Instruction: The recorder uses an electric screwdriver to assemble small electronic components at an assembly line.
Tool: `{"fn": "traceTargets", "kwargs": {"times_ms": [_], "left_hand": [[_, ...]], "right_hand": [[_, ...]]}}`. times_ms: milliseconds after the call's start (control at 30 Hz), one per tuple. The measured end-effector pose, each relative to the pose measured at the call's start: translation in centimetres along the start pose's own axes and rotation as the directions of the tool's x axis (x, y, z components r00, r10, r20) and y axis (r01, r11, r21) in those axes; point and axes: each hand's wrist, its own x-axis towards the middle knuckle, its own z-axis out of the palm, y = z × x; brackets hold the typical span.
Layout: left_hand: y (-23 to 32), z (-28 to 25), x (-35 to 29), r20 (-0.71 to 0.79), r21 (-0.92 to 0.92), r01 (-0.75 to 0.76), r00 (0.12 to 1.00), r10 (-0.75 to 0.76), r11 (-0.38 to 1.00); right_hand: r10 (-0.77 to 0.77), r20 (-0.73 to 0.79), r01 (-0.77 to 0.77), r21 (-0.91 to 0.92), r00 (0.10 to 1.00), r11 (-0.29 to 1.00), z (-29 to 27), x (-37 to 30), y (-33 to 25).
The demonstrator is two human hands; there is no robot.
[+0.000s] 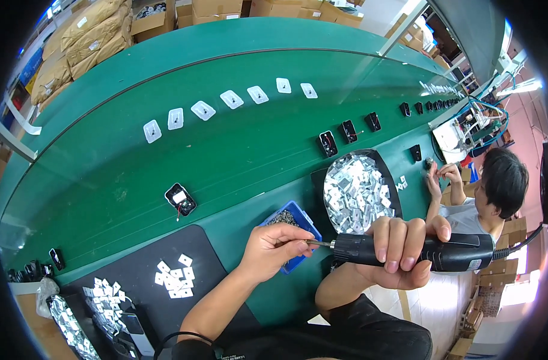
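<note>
My right hand is wrapped round a black electric screwdriver held level, its cord running off to the right. At the tip of its metal bit, my left hand is closed in a pinch. Whatever small piece may be between those fingers is hidden. Just behind the left hand sits a blue bin of small metal screws. Beyond my right hand stands a black tray heaped with small silver-white plates.
Black housings and white trays line the green conveyor. White square pieces lie on a black mat at left. A co-worker sits at right, hands near a black housing.
</note>
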Motion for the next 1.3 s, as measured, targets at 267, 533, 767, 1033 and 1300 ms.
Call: {"fn": "traceTargets", "kwargs": {"times_ms": [267,533,767,1033,1300], "left_hand": [[8.1,-1.4,0.1,0.332,0.825,-0.433,0.891,0.310,0.362],[11.9,-7.2,-9.8,-0.329,0.939,0.342,0.858,0.395,0.039],[8.1,-7.5,-11.5,-0.472,0.856,0.515,0.820,0.324,-0.055],[6.9,-8.8,-9.6,-0.457,0.820,0.548,0.801,0.388,-0.166],[5.9,-7.7,-6.5,-0.407,0.908,0.416,0.845,0.345,0.053]], "right_hand": [[0.004,-0.057,0.000,0.062,0.998,0.998,0.9,0.9,-0.2],[-0.034,-0.175,0.031,-0.018,0.984,0.999,-0.3,0.9,0.1],[0.038,-0.167,-0.029,0.052,0.985,0.998,-0.7,1.0,-0.6],[0.008,-0.154,0.011,0.124,0.988,0.992,-1.4,0.8,-0.5],[0.038,-0.131,-0.038,0.001,0.991,0.999,-0.9,1.2,-0.6]]}}
